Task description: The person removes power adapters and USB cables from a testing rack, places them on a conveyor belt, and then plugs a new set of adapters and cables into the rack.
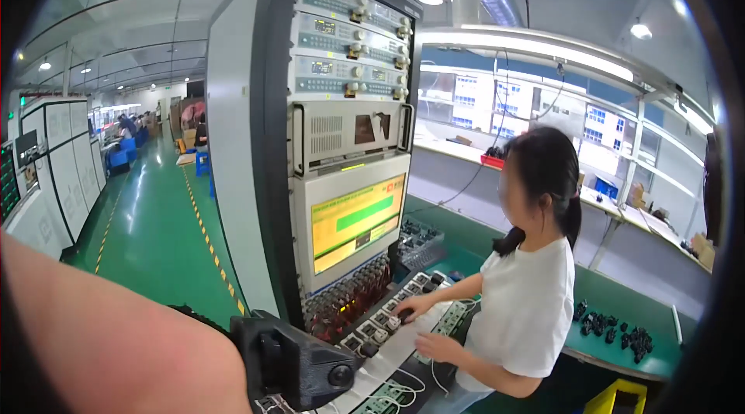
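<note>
Left forearm (116, 336) ended near-left at a black device (299, 367) hiding the left hand, grip not discernible, right hand unseen; co-worker's hand (411, 307) lay on the test fixture (380, 332) below the rack screen (357, 220), so testing judged mid-run, black adapters (613, 329) waiting far right.

Black gadget (299, 363) at wrist: matt plastic. Rack cabinet (341, 127): painted metal, smooth. Floor (155, 235): glossy green coating. Co-worker's shirt (528, 305): white cloth.

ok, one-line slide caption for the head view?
Wearer's left forearm beside a black device; co-worker handles black adapters at test rack.
</note>
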The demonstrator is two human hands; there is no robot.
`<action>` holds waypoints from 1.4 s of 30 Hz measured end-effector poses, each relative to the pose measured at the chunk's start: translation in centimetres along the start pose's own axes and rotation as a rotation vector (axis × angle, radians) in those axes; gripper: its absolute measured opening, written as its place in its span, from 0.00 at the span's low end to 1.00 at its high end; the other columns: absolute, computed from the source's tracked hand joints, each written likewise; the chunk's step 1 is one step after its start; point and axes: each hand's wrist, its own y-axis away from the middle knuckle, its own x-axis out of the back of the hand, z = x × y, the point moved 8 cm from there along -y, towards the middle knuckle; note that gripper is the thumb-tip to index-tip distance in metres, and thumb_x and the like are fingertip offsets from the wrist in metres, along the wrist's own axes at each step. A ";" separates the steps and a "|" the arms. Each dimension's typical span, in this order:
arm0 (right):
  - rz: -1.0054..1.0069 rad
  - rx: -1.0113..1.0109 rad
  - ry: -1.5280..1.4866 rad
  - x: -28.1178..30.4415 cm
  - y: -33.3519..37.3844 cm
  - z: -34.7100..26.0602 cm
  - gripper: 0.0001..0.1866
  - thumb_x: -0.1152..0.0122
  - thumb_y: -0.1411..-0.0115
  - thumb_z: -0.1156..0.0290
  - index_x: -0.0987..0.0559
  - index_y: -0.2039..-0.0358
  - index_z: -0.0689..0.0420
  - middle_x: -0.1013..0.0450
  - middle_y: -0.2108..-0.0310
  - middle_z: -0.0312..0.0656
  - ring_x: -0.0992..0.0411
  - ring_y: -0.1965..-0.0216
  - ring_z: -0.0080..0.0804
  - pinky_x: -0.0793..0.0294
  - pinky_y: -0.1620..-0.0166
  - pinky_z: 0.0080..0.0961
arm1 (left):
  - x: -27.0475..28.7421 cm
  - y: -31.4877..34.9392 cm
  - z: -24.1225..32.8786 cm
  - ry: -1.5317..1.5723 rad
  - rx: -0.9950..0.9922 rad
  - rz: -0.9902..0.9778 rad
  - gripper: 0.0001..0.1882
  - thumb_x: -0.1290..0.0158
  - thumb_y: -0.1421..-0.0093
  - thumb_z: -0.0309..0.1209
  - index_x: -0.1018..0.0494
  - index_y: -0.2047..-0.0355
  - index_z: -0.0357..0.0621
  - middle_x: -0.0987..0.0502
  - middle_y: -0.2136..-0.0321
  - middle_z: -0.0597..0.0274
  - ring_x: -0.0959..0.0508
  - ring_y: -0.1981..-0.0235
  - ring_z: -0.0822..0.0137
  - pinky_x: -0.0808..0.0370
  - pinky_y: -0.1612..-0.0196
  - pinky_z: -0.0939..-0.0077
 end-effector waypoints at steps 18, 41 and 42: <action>0.488 0.404 0.428 -1.2 13.5 -8.1 0.50 0.45 0.55 0.32 0.28 0.57 0.76 0.31 0.56 0.65 0.33 0.50 0.54 0.37 0.46 0.36 | -5.8 4.7 4.4 0.496 0.533 -0.236 0.31 0.46 0.46 0.38 0.41 0.43 0.46 0.38 0.43 0.59 0.39 0.42 0.52 0.45 0.40 0.58; 0.158 0.527 1.584 26.7 15.9 27.5 0.23 0.57 0.41 0.58 0.30 0.48 0.55 0.31 0.50 0.51 0.33 0.50 0.50 0.37 0.46 0.42 | 8.1 9.3 14.7 0.895 0.601 -0.252 0.28 0.50 0.41 0.42 0.42 0.43 0.52 0.38 0.42 0.64 0.40 0.42 0.51 0.49 0.37 0.56; 0.080 0.365 1.709 32.3 16.3 30.5 0.22 0.58 0.41 0.58 0.29 0.49 0.55 0.31 0.50 0.52 0.32 0.50 0.49 0.36 0.47 0.41 | 10.7 10.9 14.7 0.911 0.649 -0.205 0.27 0.50 0.41 0.42 0.42 0.43 0.52 0.38 0.42 0.64 0.40 0.42 0.51 0.49 0.37 0.56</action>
